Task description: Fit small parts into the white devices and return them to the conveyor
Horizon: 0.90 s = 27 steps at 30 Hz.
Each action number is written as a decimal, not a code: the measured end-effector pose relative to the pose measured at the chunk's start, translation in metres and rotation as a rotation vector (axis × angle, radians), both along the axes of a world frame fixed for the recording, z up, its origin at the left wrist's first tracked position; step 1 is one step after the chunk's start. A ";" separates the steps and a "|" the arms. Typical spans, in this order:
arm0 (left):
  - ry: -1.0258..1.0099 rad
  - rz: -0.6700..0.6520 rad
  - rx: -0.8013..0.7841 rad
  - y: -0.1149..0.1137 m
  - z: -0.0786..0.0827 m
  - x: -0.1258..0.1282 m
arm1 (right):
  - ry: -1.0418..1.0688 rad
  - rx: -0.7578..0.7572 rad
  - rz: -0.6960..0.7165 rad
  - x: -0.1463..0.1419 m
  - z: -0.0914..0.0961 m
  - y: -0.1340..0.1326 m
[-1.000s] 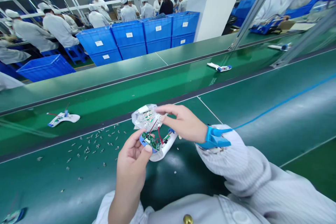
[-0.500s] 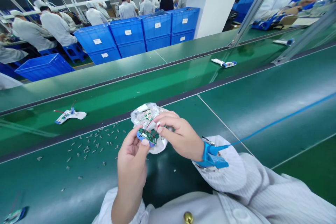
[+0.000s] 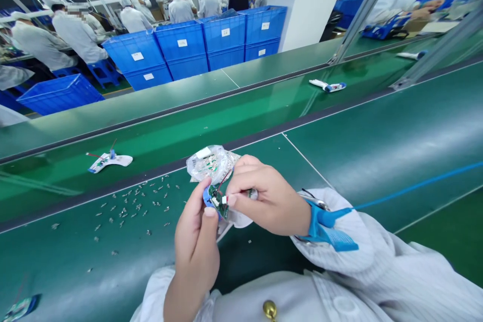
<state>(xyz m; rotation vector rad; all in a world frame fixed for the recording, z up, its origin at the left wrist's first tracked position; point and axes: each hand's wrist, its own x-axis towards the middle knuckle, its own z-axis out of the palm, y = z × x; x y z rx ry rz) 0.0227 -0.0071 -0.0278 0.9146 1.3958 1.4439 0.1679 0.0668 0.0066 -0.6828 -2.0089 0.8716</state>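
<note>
My left hand (image 3: 196,241) is closed around a small green circuit board (image 3: 216,198) set in a blue piece, thumb on its near edge. My right hand (image 3: 269,196) pinches a small white wire connector (image 3: 225,199) against the board's right side. A thin red wire (image 3: 225,179) rises behind it. Under both hands a white curved shell (image 3: 239,219) shows in part; whether it is joined to the blue piece I cannot tell. Just beyond lies a clear plastic bag (image 3: 209,161) with small parts inside. A blue wrist strap (image 3: 328,226) circles my right wrist.
Many tiny metal parts (image 3: 130,204) are scattered on the green bench to the left. Another board (image 3: 22,307) lies at the near left corner. White shells with wires (image 3: 111,161) and another shell assembly (image 3: 328,85) sit on the conveyor belt (image 3: 211,131). Blue crates (image 3: 181,43) and co-workers are beyond.
My hands have shifted slightly right, and the board is now tilted more steeply. The connector in my right hand has come down to the board. Shells on the belt have moved right.
</note>
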 end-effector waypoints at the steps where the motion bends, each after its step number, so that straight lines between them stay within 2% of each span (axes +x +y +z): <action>1: 0.006 -0.007 0.007 -0.002 0.002 0.001 | -0.013 0.024 0.025 0.001 0.001 0.000; 10: 0.064 -0.048 0.073 -0.008 0.010 0.005 | -0.081 0.088 0.117 0.008 0.011 -0.001; 19: 0.371 -0.100 0.178 -0.007 0.016 0.002 | -0.211 0.210 0.132 0.015 0.018 -0.001; 24: 0.528 -0.224 0.261 -0.007 0.012 -0.006 | -0.281 0.277 0.144 0.017 0.023 0.001; 27: 0.606 -0.286 0.287 -0.005 0.011 -0.010 | -0.285 0.266 0.206 0.018 0.024 0.003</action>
